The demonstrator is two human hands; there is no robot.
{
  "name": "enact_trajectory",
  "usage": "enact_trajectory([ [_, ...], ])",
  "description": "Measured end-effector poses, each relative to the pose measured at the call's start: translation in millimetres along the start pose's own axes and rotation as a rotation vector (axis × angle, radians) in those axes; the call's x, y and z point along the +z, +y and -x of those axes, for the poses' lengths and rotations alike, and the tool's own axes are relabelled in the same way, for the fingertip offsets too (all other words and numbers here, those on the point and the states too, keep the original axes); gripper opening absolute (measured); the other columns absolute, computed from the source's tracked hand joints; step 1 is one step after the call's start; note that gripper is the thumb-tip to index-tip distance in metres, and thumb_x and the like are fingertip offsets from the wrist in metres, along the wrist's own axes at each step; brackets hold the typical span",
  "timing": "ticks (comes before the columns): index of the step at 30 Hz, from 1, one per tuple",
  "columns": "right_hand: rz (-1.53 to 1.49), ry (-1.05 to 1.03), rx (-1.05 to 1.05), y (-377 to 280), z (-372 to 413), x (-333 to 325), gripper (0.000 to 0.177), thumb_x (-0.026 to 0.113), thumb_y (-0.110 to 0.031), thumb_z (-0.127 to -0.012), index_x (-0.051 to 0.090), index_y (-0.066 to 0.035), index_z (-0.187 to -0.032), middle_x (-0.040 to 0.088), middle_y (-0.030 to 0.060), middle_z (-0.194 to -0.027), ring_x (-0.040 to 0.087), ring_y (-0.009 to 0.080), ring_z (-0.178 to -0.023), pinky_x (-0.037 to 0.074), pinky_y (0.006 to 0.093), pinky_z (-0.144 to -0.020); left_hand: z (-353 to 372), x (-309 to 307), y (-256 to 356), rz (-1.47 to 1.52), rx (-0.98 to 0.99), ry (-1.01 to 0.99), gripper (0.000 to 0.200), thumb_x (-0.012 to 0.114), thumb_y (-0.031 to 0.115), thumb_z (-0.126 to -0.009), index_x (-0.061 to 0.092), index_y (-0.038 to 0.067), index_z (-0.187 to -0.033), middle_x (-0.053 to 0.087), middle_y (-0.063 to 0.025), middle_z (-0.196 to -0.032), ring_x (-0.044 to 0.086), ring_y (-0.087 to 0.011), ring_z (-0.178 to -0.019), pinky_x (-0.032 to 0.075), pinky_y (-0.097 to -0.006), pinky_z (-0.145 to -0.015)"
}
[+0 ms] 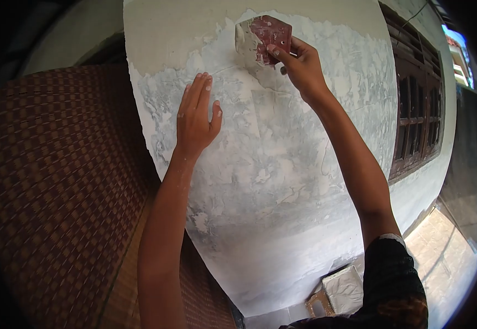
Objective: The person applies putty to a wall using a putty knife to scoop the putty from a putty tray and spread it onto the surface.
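Note:
My right hand [302,66] grips a dark red putty scraper [274,33] by its right side, thumb on its face. Pale wet putty [246,43] coats the scraper's left part, which lies close against the upper wall. Lower and to the left, my left hand [197,112] is spread flat at the wall [266,164], fingers pointing up and thumb apart, with nothing in it. White smears mark the fingertips of both hands. The wall is patchy grey and white, with a smoother cream layer along its top.
A brown woven mat [63,175] hangs or stands along the left side. On the right is a dark wooden window [418,109] with panes. A box with a pale top [343,290] sits on the floor below, near the wall's foot. Sunlit floor tiles [441,257] lie at the lower right.

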State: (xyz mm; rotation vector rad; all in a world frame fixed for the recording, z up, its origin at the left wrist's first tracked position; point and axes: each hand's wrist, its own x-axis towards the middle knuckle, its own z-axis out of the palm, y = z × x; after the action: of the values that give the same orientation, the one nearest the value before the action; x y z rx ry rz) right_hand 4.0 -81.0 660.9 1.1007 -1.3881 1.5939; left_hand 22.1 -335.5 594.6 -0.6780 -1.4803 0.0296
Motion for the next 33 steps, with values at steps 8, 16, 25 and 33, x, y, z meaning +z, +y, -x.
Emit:
enact_trajectory([
  [8, 0.629, 0.140, -0.618, 6.6, -64.4, 34.0, 0.020, 0.065, -0.009, -0.084, 0.074, -0.005, -0.102, 0.070, 0.0066, -0.092, 0.068, 0.0278, -0.086, 0.052, 0.0405, -0.083, -19.6, 18.0, -33.3, -0.132, 0.045, 0.017, 0.055, 0.055, 0.011, -0.086, 0.049, -0.005, -0.138, 0.047, -0.0218, -0.146, 0.039, -0.0347, -0.141, 0.027, -0.0525, -0.117],
  [16, 1.369, 0.259, -0.952, 33.3, -90.9, 55.5, 0.024, 0.063, -0.010, -0.088, 0.069, -0.013, -0.111, 0.065, 0.0017, -0.104, 0.063, 0.0220, -0.100, 0.039, 0.0510, -0.101, -16.7, 23.3, -43.1, -0.128, 0.033, 0.058, 0.055, 0.054, 0.014, -0.086, 0.049, -0.006, -0.138, 0.047, -0.0206, -0.148, 0.039, -0.0327, -0.142, 0.025, -0.0544, -0.117],
  [25, 1.282, 0.164, -0.955, 38.8, -29.6, 55.2, 0.020, 0.062, -0.009, -0.085, 0.070, -0.008, -0.103, 0.062, 0.0009, -0.095, 0.060, 0.0208, -0.101, 0.038, 0.0553, -0.104, -16.7, 24.1, -41.7, -0.131, -0.004, 0.073, 0.054, 0.055, 0.015, -0.086, 0.051, -0.005, -0.136, 0.048, -0.0192, -0.146, 0.039, -0.0295, -0.142, 0.025, -0.0528, -0.118],
  [33, 1.521, 0.100, -0.954, 37.8, -68.4, 67.6, 0.026, 0.060, -0.009, -0.087, 0.069, -0.009, -0.111, 0.067, 0.0015, -0.098, 0.061, 0.0224, -0.103, 0.034, 0.0554, -0.107, -11.2, 20.4, -45.7, -0.115, -0.013, 0.066, 0.053, 0.054, 0.015, -0.086, 0.051, -0.006, -0.135, 0.049, -0.0198, -0.145, 0.039, -0.0303, -0.142, 0.024, -0.0534, -0.119],
])
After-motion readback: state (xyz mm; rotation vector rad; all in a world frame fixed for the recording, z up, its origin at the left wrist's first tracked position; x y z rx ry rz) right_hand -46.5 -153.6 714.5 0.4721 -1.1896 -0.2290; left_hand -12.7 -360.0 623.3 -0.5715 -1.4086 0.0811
